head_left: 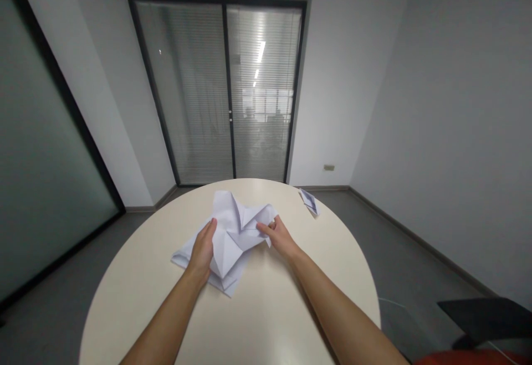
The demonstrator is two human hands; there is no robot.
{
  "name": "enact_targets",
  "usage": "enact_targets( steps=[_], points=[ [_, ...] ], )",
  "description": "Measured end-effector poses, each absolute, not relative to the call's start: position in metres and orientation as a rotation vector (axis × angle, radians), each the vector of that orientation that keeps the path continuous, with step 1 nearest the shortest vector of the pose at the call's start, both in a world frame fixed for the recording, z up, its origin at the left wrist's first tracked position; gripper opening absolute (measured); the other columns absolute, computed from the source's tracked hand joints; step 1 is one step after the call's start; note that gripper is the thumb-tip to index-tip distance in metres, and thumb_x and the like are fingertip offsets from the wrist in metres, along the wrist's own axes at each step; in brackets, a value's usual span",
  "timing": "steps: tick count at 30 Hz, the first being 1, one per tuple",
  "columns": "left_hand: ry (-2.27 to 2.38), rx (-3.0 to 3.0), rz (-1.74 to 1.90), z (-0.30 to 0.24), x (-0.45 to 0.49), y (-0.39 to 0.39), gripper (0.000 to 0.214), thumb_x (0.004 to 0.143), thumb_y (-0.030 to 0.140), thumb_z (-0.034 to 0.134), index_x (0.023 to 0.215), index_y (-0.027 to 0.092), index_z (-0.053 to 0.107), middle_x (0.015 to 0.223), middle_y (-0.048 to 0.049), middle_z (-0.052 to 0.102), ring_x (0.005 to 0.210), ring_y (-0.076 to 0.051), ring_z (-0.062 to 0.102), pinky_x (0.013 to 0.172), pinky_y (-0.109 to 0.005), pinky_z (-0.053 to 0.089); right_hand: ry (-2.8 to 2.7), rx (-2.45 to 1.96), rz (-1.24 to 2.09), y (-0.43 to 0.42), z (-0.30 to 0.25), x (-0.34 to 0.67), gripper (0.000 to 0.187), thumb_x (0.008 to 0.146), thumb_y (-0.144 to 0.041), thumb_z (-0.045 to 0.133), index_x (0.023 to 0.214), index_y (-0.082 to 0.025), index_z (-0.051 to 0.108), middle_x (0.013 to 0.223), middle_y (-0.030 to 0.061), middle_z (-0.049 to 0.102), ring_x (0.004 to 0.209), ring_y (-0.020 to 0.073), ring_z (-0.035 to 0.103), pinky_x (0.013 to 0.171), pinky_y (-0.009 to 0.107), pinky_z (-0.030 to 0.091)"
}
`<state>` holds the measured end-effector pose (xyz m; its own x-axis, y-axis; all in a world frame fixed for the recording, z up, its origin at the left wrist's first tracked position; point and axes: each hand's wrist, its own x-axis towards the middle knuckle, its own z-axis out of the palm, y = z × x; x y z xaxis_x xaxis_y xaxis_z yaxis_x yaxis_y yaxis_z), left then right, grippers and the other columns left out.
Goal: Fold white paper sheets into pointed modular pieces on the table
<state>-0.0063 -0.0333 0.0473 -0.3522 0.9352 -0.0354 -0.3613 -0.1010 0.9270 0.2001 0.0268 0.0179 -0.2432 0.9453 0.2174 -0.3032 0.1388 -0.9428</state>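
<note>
A large white sheet of paper [233,232], creased and partly folded, lies on the round cream table [266,309]. My left hand [203,250] rests flat on the sheet's left part, fingers stretched out and pressing it down. My right hand [277,233] pinches a raised fold at the sheet's right edge between thumb and fingers. The far half of the sheet stands up in peaks between the two hands.
A small folded white paper piece [310,201] lies near the table's far right edge. A glass sliding door with blinds [224,93] is behind the table. A dark chair part [486,312] and an orange-red thing [469,358] sit at the lower right.
</note>
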Motion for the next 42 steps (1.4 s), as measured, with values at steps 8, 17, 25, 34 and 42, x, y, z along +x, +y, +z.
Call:
enact_targets(
  steps=[8,17,25,34,42],
  points=[
    [1.0,0.554,1.476,0.059,-0.007,-0.04,0.032,0.095,0.03,0.059,0.116,0.009,0.068,0.086,-0.0117,0.077,0.077,-0.024,0.076,0.074,-0.033,0.06,-1.234,-0.665,1.608,0.025,0.024,0.207,0.048,0.074,-0.058,0.079,0.099,-0.018,0.07,0.092,0.008,0.076,0.087,0.0258,0.07,0.079,0.036,0.053],
    [0.997,0.69,1.497,0.055,-0.012,-0.038,0.034,0.092,0.031,0.064,0.121,0.013,0.067,0.1,-0.0116,0.077,0.089,-0.023,0.075,0.083,-0.032,0.06,-1.226,-0.634,1.51,0.026,0.032,0.216,0.047,0.073,-0.052,0.082,0.103,-0.018,0.071,0.099,0.0078,0.076,0.082,0.0221,0.07,0.075,0.032,0.052],
    [0.982,0.73,1.489,0.053,-0.013,-0.038,0.035,0.09,0.035,0.068,0.118,0.014,0.069,0.109,-0.0126,0.076,0.099,-0.025,0.073,0.088,-0.034,0.058,-1.246,-0.711,1.513,0.028,0.032,0.222,0.047,0.074,-0.053,0.08,0.106,-0.019,0.071,0.104,0.0092,0.076,0.088,0.0257,0.072,0.08,0.036,0.055],
    [0.935,0.728,1.385,0.059,-0.008,-0.045,0.031,0.084,0.03,0.072,0.111,0.013,0.07,0.1,-0.012,0.077,0.089,-0.025,0.075,0.079,-0.033,0.061,-1.138,-0.648,1.674,0.016,0.037,0.208,0.046,0.07,-0.044,0.081,0.106,-0.019,0.068,0.106,0.009,0.077,0.089,0.0273,0.074,0.081,0.038,0.058],
    [0.869,0.65,1.515,0.056,-0.016,-0.035,0.037,0.091,0.033,0.06,0.121,0.013,0.065,0.105,-0.0136,0.077,0.094,-0.026,0.075,0.087,-0.038,0.06,-1.168,-0.72,1.492,0.028,0.033,0.222,0.047,0.078,-0.049,0.076,0.115,-0.022,0.064,0.109,0.0099,0.076,0.094,0.0297,0.074,0.08,0.042,0.059]
  ],
)
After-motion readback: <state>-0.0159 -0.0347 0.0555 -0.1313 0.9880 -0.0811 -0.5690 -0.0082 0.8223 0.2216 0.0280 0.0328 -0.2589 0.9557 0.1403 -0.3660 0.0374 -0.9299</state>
